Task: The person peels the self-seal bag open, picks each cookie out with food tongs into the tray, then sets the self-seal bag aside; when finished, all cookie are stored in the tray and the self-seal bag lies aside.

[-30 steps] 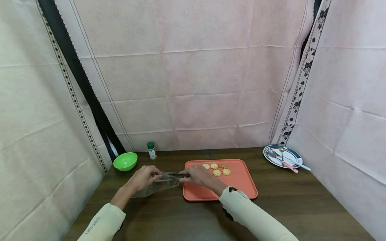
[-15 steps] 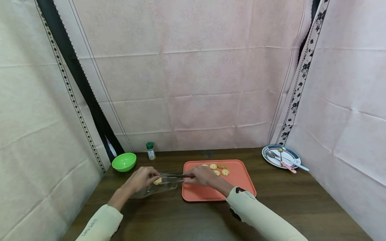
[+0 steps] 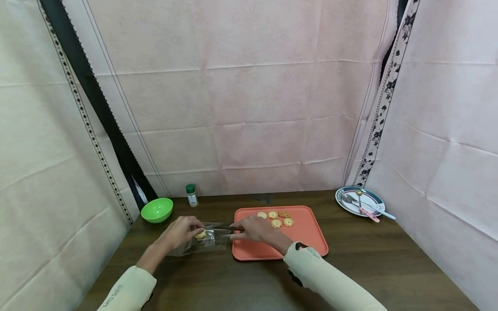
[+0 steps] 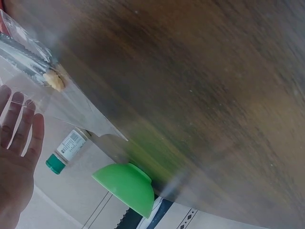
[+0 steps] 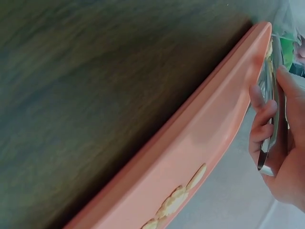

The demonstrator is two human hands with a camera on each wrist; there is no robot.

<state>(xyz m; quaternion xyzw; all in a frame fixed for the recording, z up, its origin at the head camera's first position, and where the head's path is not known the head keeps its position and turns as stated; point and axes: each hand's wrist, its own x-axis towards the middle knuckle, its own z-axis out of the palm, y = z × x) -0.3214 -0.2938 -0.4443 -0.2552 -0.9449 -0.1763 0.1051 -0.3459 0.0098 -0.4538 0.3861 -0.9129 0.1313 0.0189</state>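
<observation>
With its thumb and fingers my left hand [image 3: 180, 234] holds a clear plastic bag [image 3: 212, 245] beside the tray. One scalloped cookie [image 3: 201, 235] shows through the film near the fingertips; the left wrist view has this cookie [image 4: 54, 80] low in the bag. My right hand [image 3: 254, 229], over the tray's left part, grips metal tongs [image 5: 279, 117], whose arms reach leftward into the bag. Whether the tips touch the cookie I cannot tell. Several more cookies [image 3: 273, 214] lie on the salmon-pink tray [image 3: 307, 242].
A green bowl [image 3: 157, 210] and a green-capped spice jar [image 3: 192, 195] stand at the back left of the wooden table [image 3: 218, 285]. At the back right, a rimmed plate [image 3: 344, 190] carries a fork [image 3: 383, 212] and a pink-handled utensil [image 3: 369, 214]. Cloth hangs around three sides.
My right hand shifted right with the tongs, then back left. The cookie in the bag, not visible a second ago, now shows beside my left fingers. My left hand has barely moved.
</observation>
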